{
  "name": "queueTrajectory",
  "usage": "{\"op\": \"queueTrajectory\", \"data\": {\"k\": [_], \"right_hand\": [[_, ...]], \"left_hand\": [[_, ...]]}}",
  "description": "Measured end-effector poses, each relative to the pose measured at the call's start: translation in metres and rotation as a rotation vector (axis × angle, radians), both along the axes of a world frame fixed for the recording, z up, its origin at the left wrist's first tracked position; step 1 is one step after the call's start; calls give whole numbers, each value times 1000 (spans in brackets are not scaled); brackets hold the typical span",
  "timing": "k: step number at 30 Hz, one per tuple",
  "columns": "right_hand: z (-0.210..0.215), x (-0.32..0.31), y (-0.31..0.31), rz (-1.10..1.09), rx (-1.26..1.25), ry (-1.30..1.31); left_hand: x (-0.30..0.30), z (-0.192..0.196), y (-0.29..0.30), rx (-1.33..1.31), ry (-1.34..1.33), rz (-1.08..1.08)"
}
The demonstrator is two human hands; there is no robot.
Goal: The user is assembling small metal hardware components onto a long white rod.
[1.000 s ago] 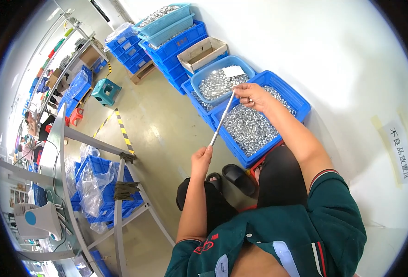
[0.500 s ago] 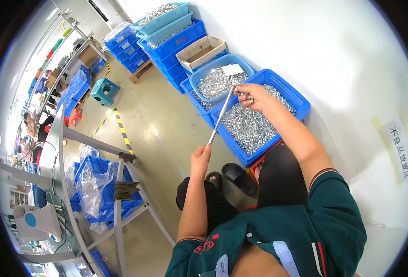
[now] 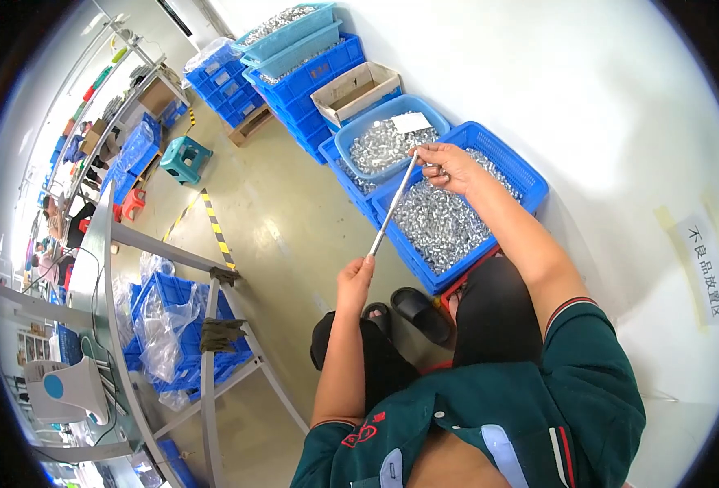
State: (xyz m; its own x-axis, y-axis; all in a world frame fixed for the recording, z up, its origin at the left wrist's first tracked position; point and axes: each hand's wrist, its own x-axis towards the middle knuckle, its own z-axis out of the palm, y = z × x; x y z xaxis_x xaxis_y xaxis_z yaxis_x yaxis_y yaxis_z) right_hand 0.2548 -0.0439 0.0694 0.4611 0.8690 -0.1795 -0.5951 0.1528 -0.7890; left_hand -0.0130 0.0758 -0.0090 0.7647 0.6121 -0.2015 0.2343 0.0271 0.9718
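The left hand (image 3: 355,281) was clamped on the lower end of a rod (image 3: 393,208), apparently steadying it; the right hand (image 3: 449,167) pinched its top. The blue basket (image 3: 532,184) stood alongside, presumably keeping metal parts (image 3: 442,226) within reach.

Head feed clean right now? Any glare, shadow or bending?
Head view: fisheye bending bows the workbench edge; head view: the white wall is near washed-out, with soft grey shadow at right; head view: metal pieces glint, while the rod between left hand and right hand shows no obvious blur.
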Motion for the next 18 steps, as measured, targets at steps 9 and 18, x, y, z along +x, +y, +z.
{"op": "queueTrajectory", "data": {"k": [9, 18], "right_hand": [[-3, -34, 20, -117, -120, -303], [-9, -46, 27, 291, -267, -222]], "left_hand": [[6, 17, -7, -247, 2, -22], [6, 19, -2, -310, 16, 38]]}}
